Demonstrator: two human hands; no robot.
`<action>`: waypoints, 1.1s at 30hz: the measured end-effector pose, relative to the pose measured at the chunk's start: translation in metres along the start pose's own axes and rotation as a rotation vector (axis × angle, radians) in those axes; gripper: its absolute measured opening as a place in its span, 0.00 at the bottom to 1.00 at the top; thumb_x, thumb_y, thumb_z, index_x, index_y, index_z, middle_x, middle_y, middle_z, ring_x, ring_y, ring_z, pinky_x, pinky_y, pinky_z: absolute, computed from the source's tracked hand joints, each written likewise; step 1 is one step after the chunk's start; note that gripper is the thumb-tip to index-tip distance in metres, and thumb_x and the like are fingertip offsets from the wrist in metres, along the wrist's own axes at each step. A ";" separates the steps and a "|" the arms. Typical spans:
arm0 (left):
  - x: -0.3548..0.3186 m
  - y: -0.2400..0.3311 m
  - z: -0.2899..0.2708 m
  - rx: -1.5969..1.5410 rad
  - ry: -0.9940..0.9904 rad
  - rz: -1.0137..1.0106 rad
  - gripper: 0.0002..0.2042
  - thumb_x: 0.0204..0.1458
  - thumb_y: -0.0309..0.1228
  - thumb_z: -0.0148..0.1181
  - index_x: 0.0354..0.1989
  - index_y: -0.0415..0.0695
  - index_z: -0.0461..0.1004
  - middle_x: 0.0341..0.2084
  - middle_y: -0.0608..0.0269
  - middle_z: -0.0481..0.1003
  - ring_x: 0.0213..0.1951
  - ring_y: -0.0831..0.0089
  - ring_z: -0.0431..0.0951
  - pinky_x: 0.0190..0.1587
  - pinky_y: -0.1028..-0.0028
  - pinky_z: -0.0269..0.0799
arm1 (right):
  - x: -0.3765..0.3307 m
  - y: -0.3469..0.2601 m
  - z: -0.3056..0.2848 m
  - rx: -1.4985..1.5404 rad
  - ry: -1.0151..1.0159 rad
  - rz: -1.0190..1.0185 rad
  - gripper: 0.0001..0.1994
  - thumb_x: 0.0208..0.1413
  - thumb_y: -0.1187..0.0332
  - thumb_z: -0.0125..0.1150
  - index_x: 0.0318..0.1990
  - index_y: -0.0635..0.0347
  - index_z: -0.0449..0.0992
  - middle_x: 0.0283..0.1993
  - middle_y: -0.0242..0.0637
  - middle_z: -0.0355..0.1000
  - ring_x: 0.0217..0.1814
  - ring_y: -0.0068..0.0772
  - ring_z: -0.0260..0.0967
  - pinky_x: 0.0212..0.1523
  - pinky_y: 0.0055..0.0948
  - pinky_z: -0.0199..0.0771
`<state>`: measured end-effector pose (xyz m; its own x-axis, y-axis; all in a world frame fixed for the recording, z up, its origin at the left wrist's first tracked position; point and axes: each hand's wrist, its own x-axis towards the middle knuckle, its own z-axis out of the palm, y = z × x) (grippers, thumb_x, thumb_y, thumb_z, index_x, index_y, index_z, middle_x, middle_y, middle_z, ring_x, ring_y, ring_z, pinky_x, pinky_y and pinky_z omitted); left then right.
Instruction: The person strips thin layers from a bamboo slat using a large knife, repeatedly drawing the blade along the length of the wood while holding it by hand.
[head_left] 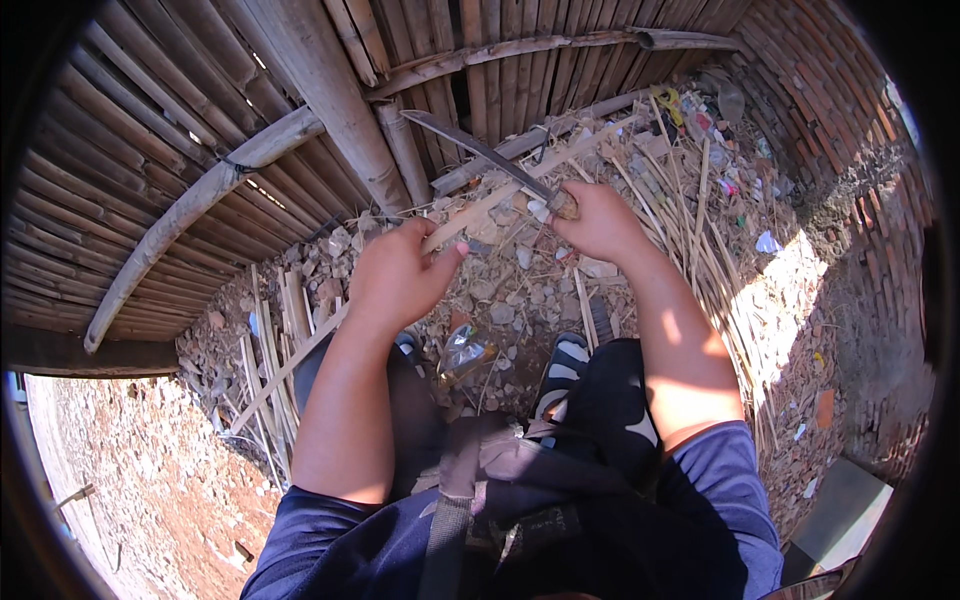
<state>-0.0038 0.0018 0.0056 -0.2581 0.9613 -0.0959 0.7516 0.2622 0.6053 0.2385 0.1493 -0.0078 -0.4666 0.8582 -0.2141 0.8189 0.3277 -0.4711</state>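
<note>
In my right hand [600, 222] is a machete, its short wooden handle [566, 205] closed in my fingers. The long, dark, curved blade [470, 145] points up and to the left, crossing over a long, pale bamboo strip [476, 213]. My left hand [400, 275] closes round that strip, thumb toward the right. From there the strip runs up to the far right and down past my left forearm. Blade and strip overlap in view; whether they touch I cannot tell.
A bamboo wall [180, 170] with a thick pole [325, 90] rises ahead and left; a brick wall [840, 95] bounds the right. Bamboo strips lie in piles at right [700, 260] and left [262, 375]. A clear plastic bag [463, 352] rests on rubble between my feet.
</note>
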 end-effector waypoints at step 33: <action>-0.004 0.007 0.005 -0.085 0.062 0.055 0.23 0.54 0.48 0.68 0.45 0.38 0.81 0.25 0.48 0.82 0.33 0.51 0.85 0.40 0.58 0.79 | 0.004 -0.009 0.018 0.026 0.085 -0.065 0.22 0.49 0.61 0.70 0.53 0.57 0.80 0.40 0.54 0.80 0.44 0.56 0.79 0.48 0.46 0.78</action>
<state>0.0052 0.0004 0.0063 -0.2569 0.9664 -0.0131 0.7122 0.1985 0.6733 0.2233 0.1428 -0.0199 -0.4880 0.8659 -0.1097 0.7782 0.3747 -0.5040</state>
